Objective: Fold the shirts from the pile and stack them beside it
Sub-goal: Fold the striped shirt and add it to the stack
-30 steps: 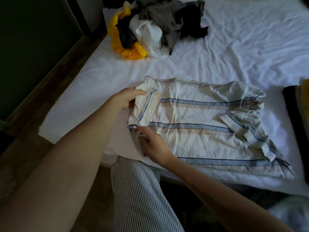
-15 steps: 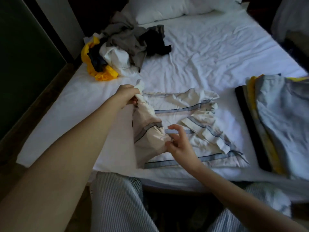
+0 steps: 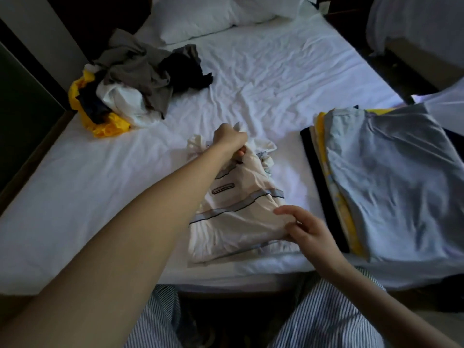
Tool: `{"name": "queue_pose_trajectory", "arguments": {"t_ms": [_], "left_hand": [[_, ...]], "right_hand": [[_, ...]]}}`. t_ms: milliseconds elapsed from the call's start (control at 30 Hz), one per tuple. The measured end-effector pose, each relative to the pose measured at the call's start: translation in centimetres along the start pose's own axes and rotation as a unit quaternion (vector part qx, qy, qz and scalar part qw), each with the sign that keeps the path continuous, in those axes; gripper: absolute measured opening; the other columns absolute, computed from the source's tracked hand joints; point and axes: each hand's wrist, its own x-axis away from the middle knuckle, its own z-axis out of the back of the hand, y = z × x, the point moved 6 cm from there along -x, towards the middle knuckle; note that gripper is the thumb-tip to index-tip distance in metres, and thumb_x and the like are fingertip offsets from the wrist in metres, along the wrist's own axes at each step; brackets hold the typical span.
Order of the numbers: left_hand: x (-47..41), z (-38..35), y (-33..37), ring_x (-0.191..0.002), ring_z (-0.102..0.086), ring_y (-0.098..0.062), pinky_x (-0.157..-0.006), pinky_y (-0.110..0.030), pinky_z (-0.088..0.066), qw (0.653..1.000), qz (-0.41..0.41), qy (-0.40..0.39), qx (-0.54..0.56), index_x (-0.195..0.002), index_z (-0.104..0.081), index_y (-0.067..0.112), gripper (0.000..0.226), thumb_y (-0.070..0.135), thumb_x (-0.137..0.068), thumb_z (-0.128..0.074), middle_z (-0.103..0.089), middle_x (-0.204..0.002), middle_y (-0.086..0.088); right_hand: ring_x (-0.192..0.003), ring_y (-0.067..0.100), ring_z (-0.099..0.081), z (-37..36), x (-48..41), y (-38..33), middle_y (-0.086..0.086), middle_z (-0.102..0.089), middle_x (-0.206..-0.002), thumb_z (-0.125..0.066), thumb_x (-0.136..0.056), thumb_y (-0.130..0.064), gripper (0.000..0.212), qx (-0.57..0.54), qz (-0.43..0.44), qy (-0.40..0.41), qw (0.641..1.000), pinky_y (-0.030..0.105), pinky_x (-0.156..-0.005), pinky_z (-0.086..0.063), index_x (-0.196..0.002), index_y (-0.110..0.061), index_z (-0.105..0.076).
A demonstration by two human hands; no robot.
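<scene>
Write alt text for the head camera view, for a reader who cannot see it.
A person's left hand grips the far end of a cream striped shirt while the right hand pinches its near edge on a white bed. A jumbled clothes pile lies far left; a stack of folded shirts sits right.

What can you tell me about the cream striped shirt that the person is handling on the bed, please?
The cream striped shirt looks like thin, creased fabric with blue-grey bands edged in dark lines and a small oblong outline near its middle. It lies folded narrow on the white sheet by the bed's near edge, apart from the folded stack to its right. The left hand grips its bunched far end; the right hand pinches its near right edge.
</scene>
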Motion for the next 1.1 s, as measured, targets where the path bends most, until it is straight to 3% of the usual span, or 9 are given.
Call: {"name": "queue_pose_trajectory", "arguments": {"t_ms": [67, 133, 233, 367, 467, 600, 733, 933, 1100], "left_hand": [[0.5, -2.1, 0.9, -0.050, -0.059, -0.010, -0.039, -0.015, -0.040, 0.999, -0.009, -0.031, 0.023, -0.095, -0.058, 0.002, 0.026, 0.028, -0.088, -0.056, -0.062, -0.078, -0.007], [1.8, -5.7, 1.0, -0.046, -0.054, -0.010, -0.043, -0.017, -0.044, 0.977, 0.001, -0.178, 0.114, -0.085, -0.054, 0.009, 0.020, 0.028, -0.086, -0.062, -0.053, -0.071, -0.007], [3.3, -8.1, 0.3, -0.057, -0.048, -0.010, -0.053, -0.015, -0.044, 0.934, -0.005, -0.299, 0.198, -0.088, -0.049, 0.015, 0.021, 0.028, -0.102, -0.041, -0.046, -0.073, -0.005], [1.8, -4.6, -1.5, -0.057, -0.055, -0.007, -0.050, -0.019, -0.047, 0.973, -0.089, -0.123, 0.175, -0.115, -0.053, 0.005, 0.020, 0.015, -0.100, -0.045, -0.055, -0.080, -0.003], [3.6, -1.4, -3.9, -0.087, -0.056, -0.011, -0.074, -0.021, -0.045, 0.977, -0.152, 0.009, 0.146, -0.117, -0.058, 0.010, 0.022, 0.017, -0.098, -0.047, -0.059, -0.098, 0.001], [9.9, -0.9, -9.8, -0.111, -0.054, -0.013, -0.092, -0.005, -0.033, 0.960, -0.278, -0.001, -0.041, -0.129, -0.055, 0.005, 0.040, 0.026, -0.097, -0.044, -0.059, -0.122, -0.001], [11.1, -2.4, -13.9, -0.142, -0.020, -0.009, -0.112, -0.019, 0.000, 0.895, -0.355, -0.045, -0.268, -0.148, -0.026, 0.019, 0.063, 0.049, -0.093, -0.019, -0.027, -0.154, 0.003], [13.3, -1.3, -14.3, -0.139, -0.028, -0.018, -0.112, -0.025, -0.008, 0.918, -0.347, -0.014, -0.193, -0.143, -0.040, 0.019, 0.068, 0.059, -0.088, -0.035, -0.039, -0.149, -0.004], [15.6, -2.6, -17.0, -0.138, -0.025, -0.030, -0.110, -0.049, -0.016, 0.829, -0.428, -0.041, -0.357, -0.144, -0.030, 0.016, 0.086, 0.076, -0.083, -0.029, -0.036, -0.149, -0.015]], "right_hand": [[-0.072, 0.008, -0.058, 1.6, 0.3, 0.9, -0.004, -0.066, -0.093, -0.038, -0.085, 0.019, 0.047, 0.005, -0.018, 0.016, 1.000, 0.026, -0.071, -0.053, -0.090, -0.018, -0.066], [-0.070, 0.011, -0.058, 2.9, 0.5, 2.6, -0.005, -0.065, -0.080, -0.040, -0.083, 0.018, 0.047, 0.014, -0.055, 0.033, 0.998, 0.028, -0.069, -0.051, -0.085, -0.021, -0.067], [-0.076, 0.020, -0.055, 3.5, 0.7, 4.2, 0.000, -0.063, -0.075, -0.050, -0.085, 0.009, 0.032, 0.017, -0.122, 0.036, 0.992, 0.027, -0.072, -0.041, -0.075, -0.018, -0.065], [-0.067, 0.007, -0.047, 2.9, -0.2, 2.5, 0.003, -0.056, -0.081, -0.058, -0.091, -0.014, 0.003, 0.026, -0.101, 0.063, 0.992, 0.013, -0.057, -0.036, -0.090, -0.010, -0.058], [-0.071, 0.008, -0.051, 1.7, -2.1, 2.4, 0.000, -0.055, -0.086, -0.061, -0.089, -0.034, 0.029, 0.038, -0.115, 0.080, 0.989, 0.020, -0.059, -0.040, -0.106, -0.014, -0.048], [-0.057, 0.009, -0.043, 1.6, -4.0, 3.0, -0.003, -0.047, -0.064, -0.061, -0.088, -0.039, 0.030, 0.119, -0.093, 0.127, 0.980, 0.028, -0.052, -0.031, -0.080, -0.013, -0.049], [-0.049, 0.008, -0.037, 2.4, -4.2, 3.5, 0.004, -0.038, -0.058, -0.060, -0.091, -0.031, 0.034, 0.089, -0.108, 0.135, 0.981, 0.021, -0.043, -0.027, -0.069, -0.007, -0.050], [-0.056, 0.011, -0.042, 2.0, -4.4, 2.4, 0.002, -0.046, -0.061, -0.057, -0.092, -0.033, 0.030, 0.116, -0.111, 0.146, 0.976, 0.027, -0.053, -0.031, -0.076, -0.008, -0.057], [-0.045, 0.008, -0.034, 1.4, -4.9, 2.0, 0.002, -0.033, -0.055, -0.052, -0.094, -0.036, 0.039, 0.189, -0.074, 0.140, 0.969, 0.028, -0.048, -0.025, -0.066, -0.010, -0.042]]}}
